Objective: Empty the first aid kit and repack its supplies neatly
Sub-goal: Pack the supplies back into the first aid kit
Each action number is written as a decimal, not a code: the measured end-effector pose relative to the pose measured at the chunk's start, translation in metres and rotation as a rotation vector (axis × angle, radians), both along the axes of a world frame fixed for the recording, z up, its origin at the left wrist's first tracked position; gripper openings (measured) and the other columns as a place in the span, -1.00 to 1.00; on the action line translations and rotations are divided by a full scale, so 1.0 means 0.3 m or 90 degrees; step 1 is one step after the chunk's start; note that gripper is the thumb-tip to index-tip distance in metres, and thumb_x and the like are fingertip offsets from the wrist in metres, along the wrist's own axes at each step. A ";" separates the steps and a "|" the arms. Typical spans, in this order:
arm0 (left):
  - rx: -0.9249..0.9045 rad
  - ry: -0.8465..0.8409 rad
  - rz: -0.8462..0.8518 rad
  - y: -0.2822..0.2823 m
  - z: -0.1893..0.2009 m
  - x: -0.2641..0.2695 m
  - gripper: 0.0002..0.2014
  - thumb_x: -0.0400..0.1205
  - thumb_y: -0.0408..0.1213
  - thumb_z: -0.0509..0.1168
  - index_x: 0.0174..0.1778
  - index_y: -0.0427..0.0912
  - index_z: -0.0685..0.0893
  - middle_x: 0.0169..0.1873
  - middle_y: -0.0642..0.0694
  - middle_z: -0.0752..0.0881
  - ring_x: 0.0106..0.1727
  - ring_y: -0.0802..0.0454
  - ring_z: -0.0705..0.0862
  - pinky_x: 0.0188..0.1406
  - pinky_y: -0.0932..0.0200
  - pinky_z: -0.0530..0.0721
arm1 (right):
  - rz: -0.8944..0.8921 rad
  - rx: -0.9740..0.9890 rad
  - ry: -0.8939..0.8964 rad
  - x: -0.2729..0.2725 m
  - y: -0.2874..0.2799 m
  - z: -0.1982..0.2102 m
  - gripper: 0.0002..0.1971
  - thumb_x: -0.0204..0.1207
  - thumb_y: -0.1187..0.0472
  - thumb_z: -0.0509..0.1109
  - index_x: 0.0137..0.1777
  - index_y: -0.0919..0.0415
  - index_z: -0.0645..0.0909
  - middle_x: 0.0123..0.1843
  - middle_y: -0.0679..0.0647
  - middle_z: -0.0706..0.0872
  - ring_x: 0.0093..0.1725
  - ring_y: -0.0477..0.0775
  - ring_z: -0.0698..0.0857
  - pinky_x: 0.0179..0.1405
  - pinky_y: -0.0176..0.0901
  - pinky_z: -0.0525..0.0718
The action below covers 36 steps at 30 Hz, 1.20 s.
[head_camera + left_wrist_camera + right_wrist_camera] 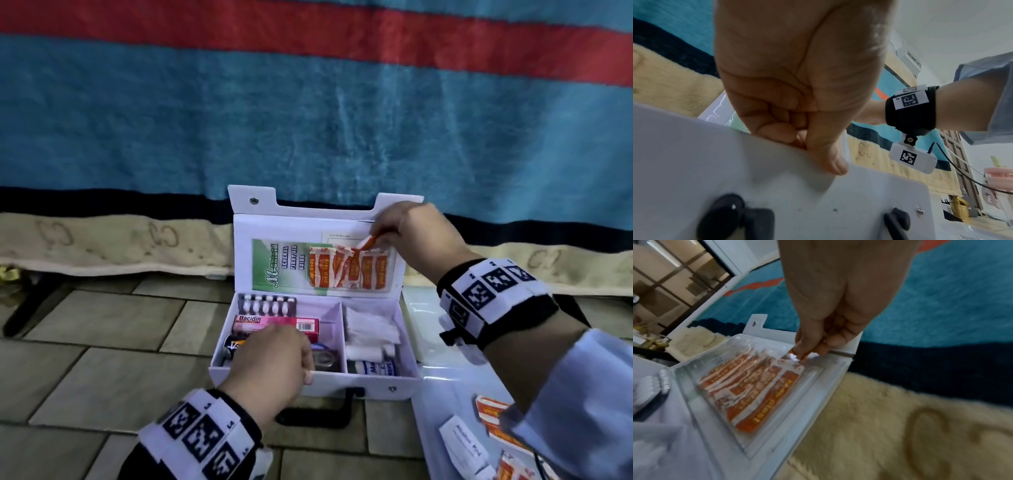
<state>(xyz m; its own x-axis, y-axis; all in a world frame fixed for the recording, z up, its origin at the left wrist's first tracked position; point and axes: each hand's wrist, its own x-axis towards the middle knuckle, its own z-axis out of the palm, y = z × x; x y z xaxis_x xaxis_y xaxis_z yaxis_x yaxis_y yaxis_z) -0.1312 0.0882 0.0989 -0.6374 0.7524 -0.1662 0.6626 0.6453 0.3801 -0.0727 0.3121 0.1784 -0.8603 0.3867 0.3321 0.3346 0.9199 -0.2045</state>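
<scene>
Head: left hand (270, 363) grips front wall of open first aid kit (363, 382) on tiled floor; right hand (416, 233) pinches an orange plaster strip (368, 244) at the lid's clear pocket (346, 265).
Left wrist: fingers curled inside the wall, thumb (826, 155) outside.
Right wrist: fingertips (803, 350) clamp the strip's top; remaining plasters (754, 392) just below them in the pocket.

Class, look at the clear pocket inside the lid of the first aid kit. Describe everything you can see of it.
The clear pocket is a see-through plastic sleeve lying flat against the inside of the raised white lid, glossy and a little wrinkled. Behind it sit a green first aid guide and a row of orange-and-white plaster strips, overlapping unevenly. Its open edge is at the top, where the right hand pinches one plaster strip that sticks out. Whether the fingers touch the plastic itself cannot be told.
</scene>
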 end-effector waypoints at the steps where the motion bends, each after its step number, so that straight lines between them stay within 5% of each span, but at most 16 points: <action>1: 0.000 0.000 0.000 0.001 0.000 0.000 -0.95 0.46 -0.23 0.45 -0.25 0.05 0.76 -0.14 0.06 0.78 -0.05 0.12 0.71 -0.16 0.30 0.54 | 0.028 0.009 -0.025 -0.001 -0.003 0.007 -0.84 0.45 0.30 0.46 0.01 0.15 0.78 0.11 0.05 0.74 0.12 0.11 0.69 0.16 -0.12 0.60; 4: 0.000 0.000 -0.001 0.003 0.002 0.001 -0.90 0.45 -0.23 0.46 -0.33 0.07 0.72 -0.19 0.08 0.76 -0.05 0.12 0.70 -0.13 0.28 0.57 | 0.064 0.017 -0.061 -0.006 -0.016 0.021 -0.76 0.59 0.34 0.30 0.15 0.17 0.74 0.21 0.07 0.67 0.20 0.06 0.66 0.15 -0.32 0.52; 8: 0.003 0.009 -0.004 0.000 0.002 0.004 -0.92 0.46 -0.25 0.46 -0.29 0.05 0.75 -0.33 0.11 0.68 -0.08 0.14 0.69 -0.15 0.30 0.55 | 0.011 0.008 -0.040 -0.019 -0.032 0.011 -0.65 0.58 0.33 0.29 0.30 0.01 0.61 0.13 0.07 0.74 0.13 0.10 0.69 0.12 -0.07 0.65; 14: 0.006 -0.001 0.003 -0.001 0.002 0.005 -0.92 0.46 -0.28 0.44 -0.24 0.02 0.77 -0.33 0.10 0.72 -0.07 0.14 0.72 -0.12 0.30 0.60 | 0.028 -0.003 -0.070 -0.042 -0.044 -0.024 -0.77 0.52 0.42 0.35 0.09 0.18 0.69 0.02 0.09 0.76 -0.03 0.01 0.71 -0.07 -0.18 0.66; 19: 0.004 -0.017 0.013 0.000 0.008 0.007 -0.94 0.47 -0.24 0.46 -0.21 0.02 0.78 -0.27 0.10 0.74 -0.03 0.14 0.71 -0.10 0.30 0.60 | 0.036 0.019 -0.082 -0.053 -0.042 -0.034 -0.67 0.49 0.48 0.35 0.13 0.12 0.75 0.16 0.10 0.66 0.15 0.12 0.64 0.12 -0.19 0.56; 23: 0.005 -0.023 0.015 0.000 0.013 0.009 -0.95 0.48 -0.26 0.45 -0.20 -0.01 0.78 -0.23 0.09 0.79 -0.03 0.14 0.72 -0.02 0.27 0.64 | 0.011 0.000 -0.056 -0.060 -0.049 -0.021 -0.76 0.52 0.36 0.38 0.09 0.09 0.75 0.06 0.05 0.79 0.11 0.11 0.68 0.13 -0.14 0.64; 29: 0.000 -0.034 0.022 0.004 0.013 0.006 -0.93 0.48 -0.29 0.45 -0.23 -0.01 0.78 -0.21 0.06 0.82 -0.04 0.11 0.74 0.04 0.18 0.70 | -0.024 0.086 -0.125 -0.069 -0.075 -0.032 -0.60 0.49 0.44 0.16 0.14 -0.04 0.58 0.02 0.09 0.69 0.15 0.23 0.54 0.22 -0.02 0.40; 36: 0.014 -0.015 0.003 0.004 0.005 0.002 -0.94 0.45 -0.25 0.49 -0.29 0.01 0.77 -0.19 0.04 0.81 -0.04 0.10 0.74 0.01 0.21 0.68 | -0.024 0.058 -0.080 0.014 -0.091 -0.014 -0.71 0.54 0.31 0.32 0.10 -0.09 0.68 0.19 -0.11 0.68 0.32 0.00 0.55 0.35 -0.01 0.30</action>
